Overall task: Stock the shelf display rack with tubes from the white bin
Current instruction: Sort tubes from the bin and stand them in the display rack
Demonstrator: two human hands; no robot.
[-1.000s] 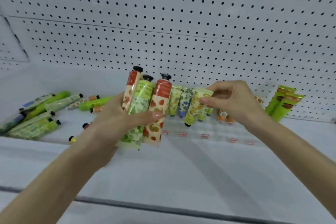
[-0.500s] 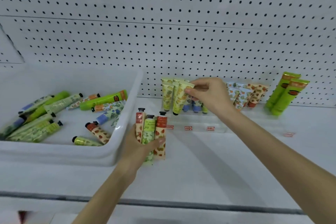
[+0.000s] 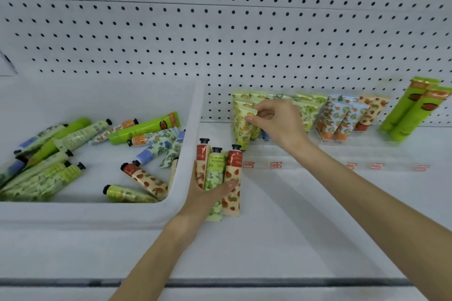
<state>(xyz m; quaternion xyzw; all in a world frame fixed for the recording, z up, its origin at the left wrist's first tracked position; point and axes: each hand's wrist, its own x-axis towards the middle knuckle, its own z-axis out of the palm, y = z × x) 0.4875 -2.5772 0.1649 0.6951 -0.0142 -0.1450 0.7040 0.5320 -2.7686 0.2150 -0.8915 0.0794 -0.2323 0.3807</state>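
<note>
The white bin (image 3: 188,115) stands on the left of the shelf with several patterned tubes (image 3: 137,134) lying loose in it. My left hand (image 3: 205,193) holds three tubes (image 3: 217,171) upright, caps up, just right of the bin's corner. My right hand (image 3: 276,122) pinches the top of a yellow-green tube (image 3: 242,127) that stands cap down at the left end of the clear display rack (image 3: 293,154). More tubes (image 3: 337,117) stand in the rack to the right, partly hidden behind my right hand.
Two tall green tubes (image 3: 413,112) lean against the pegboard wall (image 3: 220,32) at the far right. Red price labels (image 3: 276,165) line the rack's front. The white shelf (image 3: 281,239) stretches toward me to a dark front rail (image 3: 244,282).
My left hand has lowered its three tubes to beside the bin's corner. My right hand has carried the yellow-green tube back and left to the rack's left end.
</note>
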